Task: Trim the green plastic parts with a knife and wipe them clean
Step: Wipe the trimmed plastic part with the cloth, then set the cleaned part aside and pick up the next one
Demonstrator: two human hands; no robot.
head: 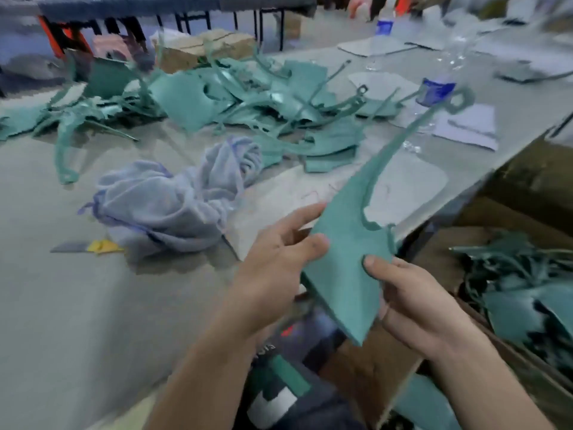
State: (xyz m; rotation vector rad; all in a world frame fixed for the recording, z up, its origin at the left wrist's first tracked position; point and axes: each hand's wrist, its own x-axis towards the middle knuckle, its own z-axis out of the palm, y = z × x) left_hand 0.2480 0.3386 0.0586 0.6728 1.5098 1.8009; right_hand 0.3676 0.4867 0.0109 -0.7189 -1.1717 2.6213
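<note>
Green plastic part, long-strapped, held above the table edge — left hand pinching its left side, right hand pinching its right, crumpled pale cloth and yellow-handled knife beyond, heap of green parts behind

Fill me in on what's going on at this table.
A person holds one green part up near the table edge, with the left hand and right hand both pinching its lower end. The knife and cloth lie untouched on the table. A pile of more parts lies behind.
</note>
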